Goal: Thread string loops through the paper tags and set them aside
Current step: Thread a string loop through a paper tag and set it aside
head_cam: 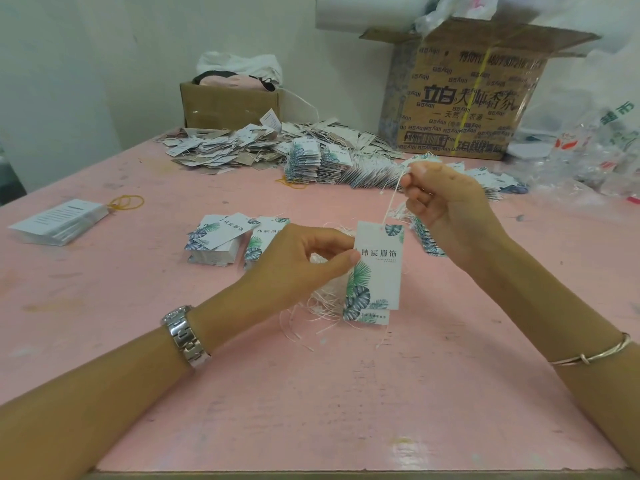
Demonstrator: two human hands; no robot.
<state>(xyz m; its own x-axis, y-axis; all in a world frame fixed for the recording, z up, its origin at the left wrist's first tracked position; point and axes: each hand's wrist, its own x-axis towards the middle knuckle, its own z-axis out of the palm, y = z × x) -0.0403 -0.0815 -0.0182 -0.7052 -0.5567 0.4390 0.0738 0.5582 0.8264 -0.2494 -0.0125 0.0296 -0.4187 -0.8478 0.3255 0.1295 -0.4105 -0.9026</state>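
At the far left, near the table (311,410) edge, lies a white stack (59,221) with a yellow band (126,202) just beside it. Between that stack and the tag stacks (218,242) in the middle there is bare pink table. There is a wide bare part in front of my arms too, down to the near edge. At the back, a big pile (242,147) of tags lies in front of a small box (228,103).

My left hand (294,261) pinches the left edge of a tag (377,271) between thumb and bent fingers. The tag hangs upright above a heap of loose strings (318,306). A second tag peeks out behind its bottom edge.

A string (393,202) runs from the top of the tag up to my right hand (446,206). That hand pinches the string between thumb and finger, and the other fingers are curled in. More tags lie on the table under it. A big box (464,95) stands at the back right, and plastic bags (595,147) crowd the right edge.
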